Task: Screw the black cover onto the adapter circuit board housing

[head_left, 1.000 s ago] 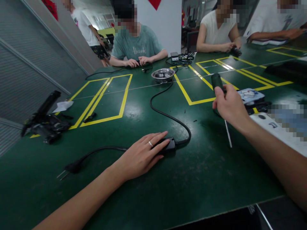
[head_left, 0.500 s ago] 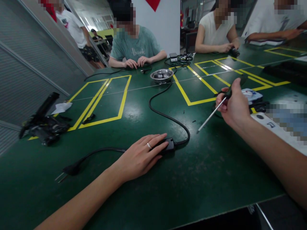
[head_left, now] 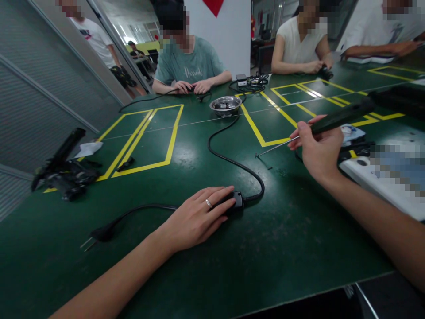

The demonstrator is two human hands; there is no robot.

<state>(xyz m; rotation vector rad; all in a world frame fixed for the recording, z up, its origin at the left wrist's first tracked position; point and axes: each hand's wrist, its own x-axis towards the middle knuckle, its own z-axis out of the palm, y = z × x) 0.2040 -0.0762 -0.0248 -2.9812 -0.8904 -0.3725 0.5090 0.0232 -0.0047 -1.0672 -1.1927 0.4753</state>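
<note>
My left hand (head_left: 201, 217) lies palm down over a black inline box (head_left: 237, 200) on a power cord, fingers on top and thumb along the near side. Most of the box is hidden under it. The cord's two-pin plug (head_left: 101, 233) rests on the green table to the left. In my right hand (head_left: 320, 148) is a screwdriver (head_left: 343, 117) with a dark handle, tilted so its thin shaft points left and down. Its tip is at a small dark screw (head_left: 256, 155) on the table; whether they touch I cannot tell. Another small dark piece (head_left: 269, 168) lies nearby.
A metal bowl (head_left: 226, 105) with small parts stands beyond the cord (head_left: 234, 160). Black parts in plastic (head_left: 68, 177) lie at left, a small black piece (head_left: 125, 164) inside yellow tape. A white object (head_left: 361, 166) is at right. Several people sit across the table.
My right hand has turned the screwdriver flatter, and its tip has moved left and away from me to the small screw. My left hand stays on the box.
</note>
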